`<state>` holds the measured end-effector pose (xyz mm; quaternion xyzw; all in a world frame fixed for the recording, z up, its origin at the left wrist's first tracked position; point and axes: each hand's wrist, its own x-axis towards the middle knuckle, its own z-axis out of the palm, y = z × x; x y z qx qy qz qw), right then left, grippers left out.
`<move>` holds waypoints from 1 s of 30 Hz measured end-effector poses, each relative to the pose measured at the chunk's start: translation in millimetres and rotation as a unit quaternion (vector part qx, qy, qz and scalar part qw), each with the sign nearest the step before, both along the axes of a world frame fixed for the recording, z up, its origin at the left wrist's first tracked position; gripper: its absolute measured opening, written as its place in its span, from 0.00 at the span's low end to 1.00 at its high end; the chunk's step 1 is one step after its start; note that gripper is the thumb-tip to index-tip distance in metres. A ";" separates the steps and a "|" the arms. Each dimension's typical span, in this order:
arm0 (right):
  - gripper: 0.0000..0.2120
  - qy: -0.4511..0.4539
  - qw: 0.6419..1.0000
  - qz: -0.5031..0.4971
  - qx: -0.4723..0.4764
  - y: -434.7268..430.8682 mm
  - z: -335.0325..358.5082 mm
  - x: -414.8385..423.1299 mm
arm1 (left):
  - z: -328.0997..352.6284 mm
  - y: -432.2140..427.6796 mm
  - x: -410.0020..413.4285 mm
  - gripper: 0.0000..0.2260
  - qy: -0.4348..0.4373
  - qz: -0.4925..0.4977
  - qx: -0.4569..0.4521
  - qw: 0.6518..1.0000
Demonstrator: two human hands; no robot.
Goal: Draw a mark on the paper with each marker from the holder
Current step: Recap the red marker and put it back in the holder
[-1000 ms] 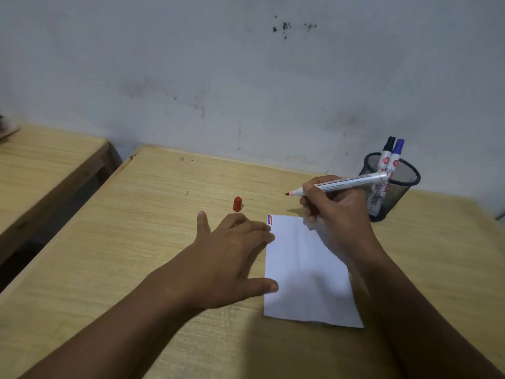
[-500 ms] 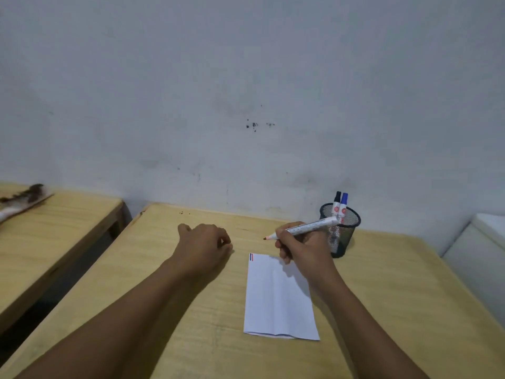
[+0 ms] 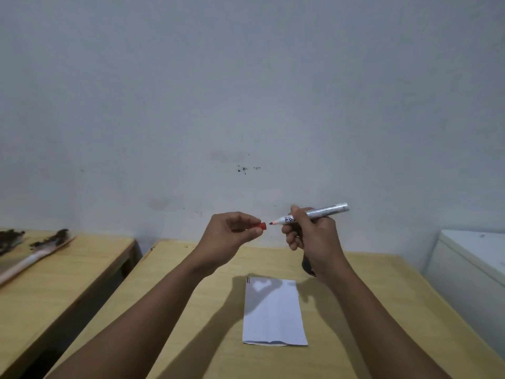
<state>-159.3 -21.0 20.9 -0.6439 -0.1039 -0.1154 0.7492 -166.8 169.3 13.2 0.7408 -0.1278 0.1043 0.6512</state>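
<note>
Left fingers (image 3: 255, 233) pinching red cap (image 3: 263, 225), right fingers (image 3: 297, 217) gripping marker (image 3: 314, 213), tip just beside cap

Wooden table (image 3: 382, 296) bears 1 paper (image 3: 273, 313) (lying flat).

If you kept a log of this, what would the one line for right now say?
step: recapping | left hand: holds red cap | right hand: holds marker, tip facing cap, apart | paper: on table, marks top-left corner
</note>
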 end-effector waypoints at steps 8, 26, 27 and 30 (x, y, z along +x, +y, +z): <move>0.15 -0.020 0.999 0.021 -0.034 -9.2 16.7 -20.0 | 15.7 -21.1 -8.9 0.06 -0.016 -0.047 -0.019 0.999; 0.07 -0.208 0.881 -0.213 -0.366 -74.7 7.3 41.0 | 35.4 -93.0 49.8 0.11 -0.312 0.085 0.220 0.920; 0.06 -0.196 0.890 -0.222 -0.348 -80.6 6.9 49.2 | 34.6 -97.4 55.4 0.14 -0.301 0.088 0.212 0.926; 0.09 -0.134 0.912 -0.245 -0.302 -100.6 4.5 71.7 | 22.7 -108.9 80.9 0.14 -0.221 0.114 0.204 0.947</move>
